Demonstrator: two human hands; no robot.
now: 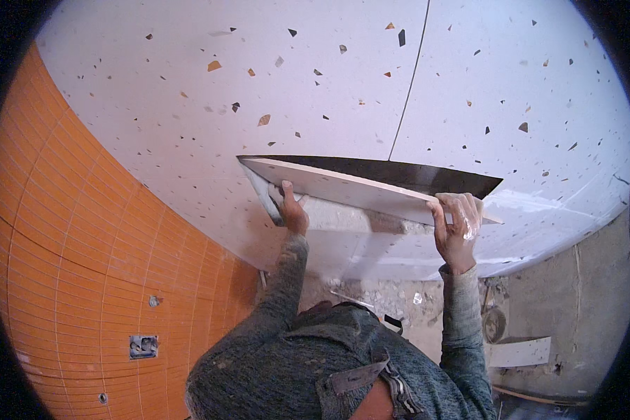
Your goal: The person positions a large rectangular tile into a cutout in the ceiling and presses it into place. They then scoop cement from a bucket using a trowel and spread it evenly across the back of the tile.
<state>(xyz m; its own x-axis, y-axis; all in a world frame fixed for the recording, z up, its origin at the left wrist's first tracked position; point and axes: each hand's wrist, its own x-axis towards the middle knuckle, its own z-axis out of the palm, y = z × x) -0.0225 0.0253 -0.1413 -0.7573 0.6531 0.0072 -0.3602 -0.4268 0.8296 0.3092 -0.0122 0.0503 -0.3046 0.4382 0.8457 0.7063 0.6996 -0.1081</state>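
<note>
A pale, thin tile (360, 187) slants across the middle of the head view, its long edge running down to the right. Behind it a dark gap (399, 170) opens in a white wall of speckled terrazzo-look tiles (273, 98). My left hand (294, 211) grips the tile near its left end, the thumb up against its face. Over the tile's upper edge, near the right end, curl the fingers of my right hand (460, 227), smeared with white. A whitish coating shows at the gap's left side. The tile's rear face is hidden.
An orange wall of narrow tiles (70, 231) rises on the left, with an uncovered electrical box (143, 347) and smaller holes. Rough grey concrete (588, 294) lies at the right. A white offcut (520, 352) sits low on the right, among debris near the wall's foot.
</note>
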